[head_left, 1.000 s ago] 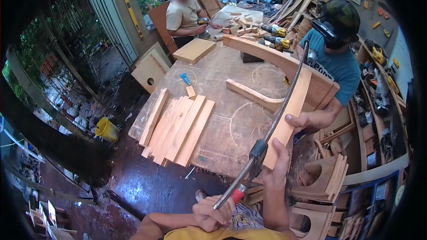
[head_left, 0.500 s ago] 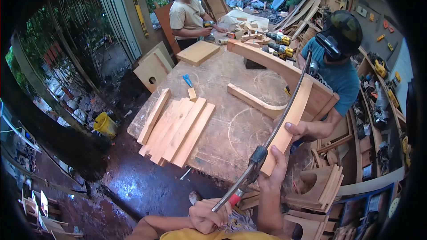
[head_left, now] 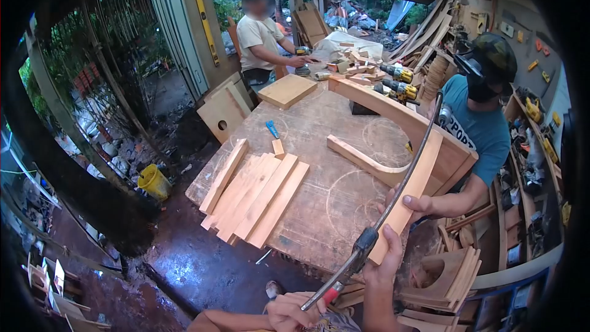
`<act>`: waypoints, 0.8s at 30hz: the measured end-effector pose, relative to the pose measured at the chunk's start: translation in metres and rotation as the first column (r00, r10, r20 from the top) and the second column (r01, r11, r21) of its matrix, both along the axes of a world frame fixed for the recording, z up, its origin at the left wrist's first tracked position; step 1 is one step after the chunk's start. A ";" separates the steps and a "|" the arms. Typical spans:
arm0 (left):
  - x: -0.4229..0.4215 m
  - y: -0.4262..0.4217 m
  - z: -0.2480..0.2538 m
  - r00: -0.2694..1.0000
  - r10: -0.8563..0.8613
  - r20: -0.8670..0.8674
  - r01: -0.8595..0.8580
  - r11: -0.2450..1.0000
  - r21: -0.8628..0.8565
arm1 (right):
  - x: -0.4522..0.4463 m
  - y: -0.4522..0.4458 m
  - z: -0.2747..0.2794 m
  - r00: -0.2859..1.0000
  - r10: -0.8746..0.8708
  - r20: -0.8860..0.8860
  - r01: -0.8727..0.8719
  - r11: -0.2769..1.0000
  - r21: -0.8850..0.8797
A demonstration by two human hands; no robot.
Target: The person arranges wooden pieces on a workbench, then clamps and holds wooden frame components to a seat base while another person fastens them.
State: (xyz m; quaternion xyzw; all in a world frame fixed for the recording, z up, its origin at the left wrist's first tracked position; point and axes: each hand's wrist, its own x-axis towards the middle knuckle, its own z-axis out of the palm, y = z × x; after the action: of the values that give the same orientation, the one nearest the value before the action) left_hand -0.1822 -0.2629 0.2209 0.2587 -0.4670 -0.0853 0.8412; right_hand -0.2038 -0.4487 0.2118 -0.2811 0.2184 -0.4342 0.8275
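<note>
A long dark bar clamp (head_left: 402, 192) runs diagonally over the workbench, its black sliding jaw (head_left: 367, 240) nearer me and a red handle part (head_left: 332, 294) below. My left hand (head_left: 294, 311) is closed at the clamp's lower end, by the handle. My right hand (head_left: 384, 261) grips the near end of a pale wooden board (head_left: 410, 193), thumb along its edge. The board lies alongside the bar, against a wooden frame (head_left: 387, 106). A co-worker's hand (head_left: 421, 204) holds the same board farther up.
Several planed boards (head_left: 255, 197) lie on the workbench (head_left: 307, 227). A curved wooden piece (head_left: 369, 160), a blue-handled tool (head_left: 271, 128) and yellow drills (head_left: 401, 83) are there too. One co-worker (head_left: 482, 98) stands right, another person (head_left: 258, 43) at the far side. Cut panels (head_left: 445, 276) stack lower right.
The view has shifted, so the scene sits lower and farther right. My hands keep their holds on the clamp and board. The far person's arm now reaches forward over the bench.
</note>
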 end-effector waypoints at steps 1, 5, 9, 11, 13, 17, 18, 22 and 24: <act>-0.001 0.000 -0.002 1.000 -0.009 -0.022 0.008 1.000 -0.020 | 0.000 0.001 0.000 1.000 -0.005 0.009 0.006 1.000 -0.010; 0.003 -0.005 -0.006 0.999 -0.033 0.000 0.033 0.991 -0.131 | 0.001 0.000 -0.004 1.000 -0.011 -0.001 0.011 1.000 -0.005; -0.003 -0.006 -0.002 1.000 0.009 -0.027 -0.011 0.997 -0.075 | -0.002 -0.008 -0.020 0.999 0.036 -0.028 -0.035 0.999 0.038; -0.005 -0.005 -0.008 0.997 0.074 -0.037 -0.075 0.996 -0.041 | 0.002 -0.008 -0.019 1.000 -0.025 -0.014 0.026 0.996 0.082; -0.007 -0.002 -0.024 0.990 0.015 -0.139 -0.018 1.000 -0.021 | 0.000 -0.009 -0.024 1.000 -0.018 -0.020 0.020 0.996 0.086; -0.010 -0.001 -0.016 0.989 0.009 -0.147 -0.009 1.000 0.003 | 0.000 -0.014 -0.028 1.000 -0.002 0.019 0.001 0.996 0.091; -0.011 0.000 -0.008 0.995 0.032 -0.095 -0.031 0.999 0.011 | 0.000 -0.012 -0.025 1.000 -0.005 0.028 0.002 0.995 0.100; -0.007 0.000 -0.009 0.994 0.104 0.031 -0.106 0.993 0.055 | 0.009 -0.003 0.003 0.996 -0.090 0.004 0.089 0.990 0.106; -0.006 0.000 -0.015 0.990 0.132 0.042 -0.135 0.986 0.094 | -0.008 -0.006 -0.010 0.995 0.098 -0.031 -0.092 0.981 0.170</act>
State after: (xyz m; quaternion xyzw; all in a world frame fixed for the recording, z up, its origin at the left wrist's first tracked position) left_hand -0.1880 -0.2628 0.2056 0.3312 -0.4591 -0.0467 0.8231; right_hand -0.2115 -0.4552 0.2019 -0.2285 0.2569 -0.3686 0.8637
